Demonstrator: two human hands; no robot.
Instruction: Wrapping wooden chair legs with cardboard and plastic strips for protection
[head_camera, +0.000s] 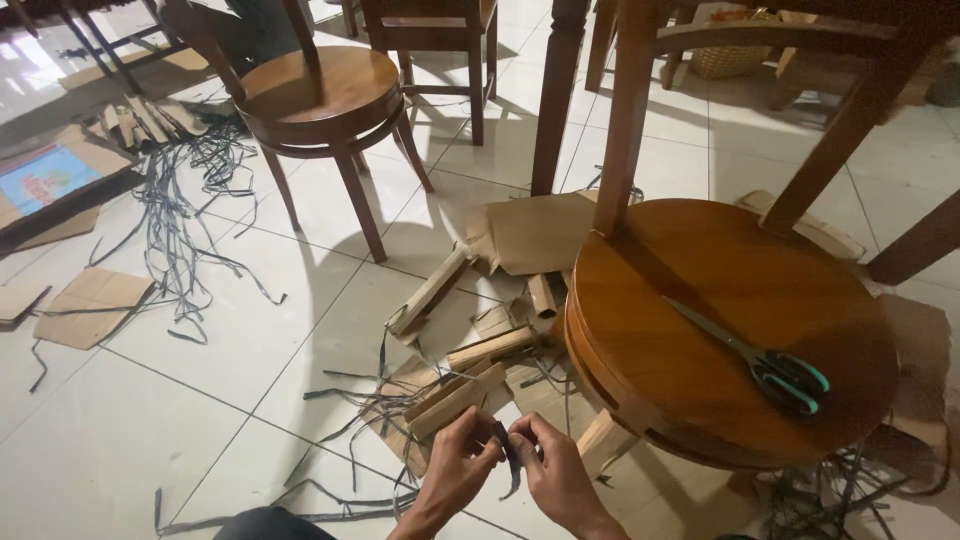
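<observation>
Left hand (458, 462): low in the middle of the view, fingers pinched onto one end of a dark strap.
Right hand (556, 470): just beside the left, fingertips nearly meeting it, thumb and forefinger nipped onto the same dark strap.
Dark strap (510, 462): thin black plastic band, held between both hands above the floor, short loop curving down below the fingers.
Round chair seat (730, 325): glossy brown wood, right of the hands and just above them in the view, chair back rising at its far edge.
Scissors (765, 362): lying flat on the round chair seat, blades pointing up-left and closed, teal and black handles toward the near right rim; well apart from both hands.
Cardboard pieces (462, 372): folded brown corner strips and flat scraps, heaped on the tiles just beyond the hands, reaching under the seat's edge.
Loose straps (180, 235): tangle of dark bands spread over the white tiled floor (140, 430) at left, more lying near the hands.
Second chair (318, 95): round wooden seat on splayed legs, farther back at upper left.
Flat cardboard sheet (92, 305): at far left on the tiles, alone.
</observation>
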